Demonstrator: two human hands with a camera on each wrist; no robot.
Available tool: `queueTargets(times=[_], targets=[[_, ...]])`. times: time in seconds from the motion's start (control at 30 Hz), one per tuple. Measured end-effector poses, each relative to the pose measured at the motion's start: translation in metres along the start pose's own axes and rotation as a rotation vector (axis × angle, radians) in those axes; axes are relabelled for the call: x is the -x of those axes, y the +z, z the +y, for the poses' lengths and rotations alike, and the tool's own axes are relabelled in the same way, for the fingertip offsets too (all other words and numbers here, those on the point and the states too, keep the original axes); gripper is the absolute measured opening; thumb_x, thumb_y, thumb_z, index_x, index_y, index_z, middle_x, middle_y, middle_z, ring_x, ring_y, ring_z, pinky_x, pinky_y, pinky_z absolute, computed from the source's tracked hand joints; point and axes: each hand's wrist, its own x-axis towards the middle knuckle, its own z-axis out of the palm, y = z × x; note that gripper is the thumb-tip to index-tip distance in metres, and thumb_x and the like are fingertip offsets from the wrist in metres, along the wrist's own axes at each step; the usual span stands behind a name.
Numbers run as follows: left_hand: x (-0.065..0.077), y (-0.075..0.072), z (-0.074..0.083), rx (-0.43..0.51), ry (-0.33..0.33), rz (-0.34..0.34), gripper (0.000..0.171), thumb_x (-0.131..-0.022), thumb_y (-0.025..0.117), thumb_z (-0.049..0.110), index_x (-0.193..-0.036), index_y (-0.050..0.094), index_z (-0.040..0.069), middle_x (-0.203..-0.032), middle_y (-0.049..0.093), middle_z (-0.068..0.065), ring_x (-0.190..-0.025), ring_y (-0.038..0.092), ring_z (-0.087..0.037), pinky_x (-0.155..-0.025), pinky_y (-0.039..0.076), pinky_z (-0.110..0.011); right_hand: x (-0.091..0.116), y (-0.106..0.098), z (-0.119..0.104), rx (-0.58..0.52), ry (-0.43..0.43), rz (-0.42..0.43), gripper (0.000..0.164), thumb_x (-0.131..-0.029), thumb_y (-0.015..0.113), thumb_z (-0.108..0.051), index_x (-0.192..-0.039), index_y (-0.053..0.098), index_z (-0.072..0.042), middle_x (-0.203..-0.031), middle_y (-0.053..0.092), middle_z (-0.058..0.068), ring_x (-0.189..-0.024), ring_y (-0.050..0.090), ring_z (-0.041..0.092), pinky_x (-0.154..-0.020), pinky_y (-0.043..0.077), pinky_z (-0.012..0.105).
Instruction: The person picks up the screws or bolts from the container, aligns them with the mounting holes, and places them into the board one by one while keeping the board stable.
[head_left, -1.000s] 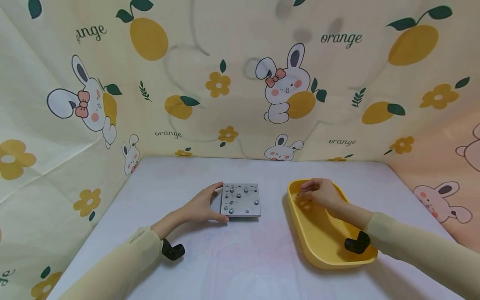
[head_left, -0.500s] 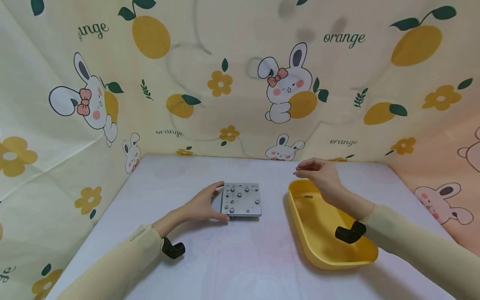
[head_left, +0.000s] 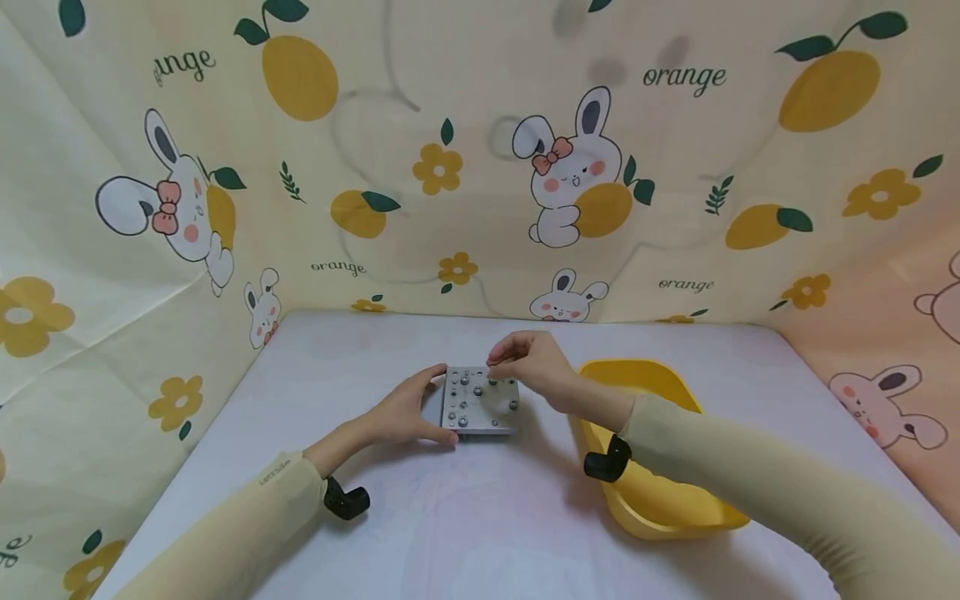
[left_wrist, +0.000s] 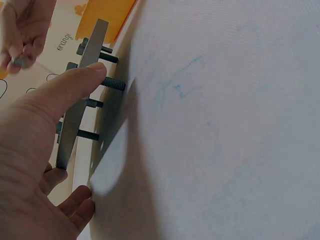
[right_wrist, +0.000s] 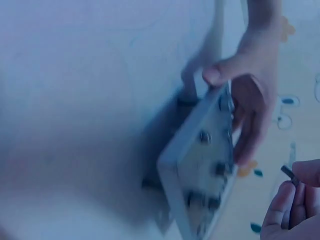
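Observation:
A square metal plate [head_left: 491, 412] with several holes stands level above the white table, socket-head bolts set into it. Their threaded shanks [left_wrist: 114, 84] stick out beneath it in the left wrist view. My left hand [head_left: 403, 410] holds the plate by its left side, thumb on the front edge and fingers at the back edge. Over the plate's back right corner is my right hand [head_left: 542, 367], pinching a small bolt [right_wrist: 288, 173] between thumb and fingertips. The bolt is apart from the plate in the right wrist view.
A yellow tray [head_left: 675, 530] sits on the table to the right, partly covered by the right forearm. Dark wrist cameras [head_left: 607, 460] hang under both sleeves. Printed cloth [head_left: 480, 167] walls in the back and sides of the table.
My right hand has lifted out of the yellow tray with the bolt and moved left to above the plate. My left hand and the plate have stayed in place.

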Motion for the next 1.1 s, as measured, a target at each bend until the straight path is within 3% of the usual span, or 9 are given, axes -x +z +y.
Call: queueTargets(times=[0.17,0.33,0.57,0.83,1.1], targets=[[0.001,-0.002,-0.001,0.018,0.001,0.000,0.116,-0.068,0.089,0.045,-0.156,0.023,0.008,-0.152,0.035,-0.012,-0.132,0.040,-0.028,-0.109,0.033,-0.048,-0.011,0.029,0.004,0.082,-0.037,-0.066,0.016,-0.079,0.078,0.005,-0.091,0.072,-0.004,-0.086,0.070,0.006,-0.081,0.063,0.021,-0.074,0.054,0.027],[0.001,-0.001,-0.003,0.015,0.005,-0.003,0.117,-0.067,0.089,0.049,-0.156,0.023,0.009,-0.154,0.033,-0.010,-0.133,0.039,-0.027,-0.108,0.035,-0.047,-0.016,0.043,0.013,0.115,-0.058,-0.092,0.016,-0.078,0.078,0.006,-0.089,0.072,-0.003,-0.082,0.070,0.005,-0.078,0.062,0.020,-0.073,0.052,0.028],[0.000,-0.001,-0.005,0.024,0.017,0.001,0.116,-0.067,0.089,0.048,-0.155,0.024,0.008,-0.155,0.033,-0.010,-0.133,0.039,-0.029,-0.108,0.035,-0.048,-0.023,0.053,0.026,0.087,-0.061,-0.070,0.017,-0.076,0.080,0.006,-0.089,0.073,-0.002,-0.081,0.070,0.005,-0.078,0.064,0.019,-0.073,0.050,0.027],[0.000,-0.001,-0.005,0.030,0.021,-0.003,0.118,-0.067,0.088,0.051,-0.156,0.023,0.008,-0.156,0.031,-0.010,-0.136,0.037,-0.030,-0.109,0.034,-0.049,-0.023,0.061,0.027,0.190,-0.099,-0.026,0.014,-0.077,0.080,0.004,-0.086,0.073,-0.004,-0.076,0.069,0.001,-0.073,0.063,0.016,-0.070,0.049,0.028],[0.000,-0.001,-0.005,0.028,0.008,-0.007,0.118,-0.067,0.088,0.051,-0.156,0.023,0.008,-0.156,0.031,-0.009,-0.136,0.038,-0.029,-0.109,0.034,-0.048,-0.022,0.062,0.028,0.204,-0.105,-0.004,0.014,-0.078,0.078,0.005,-0.087,0.072,-0.004,-0.076,0.069,0.000,-0.073,0.064,0.015,-0.069,0.051,0.028]])
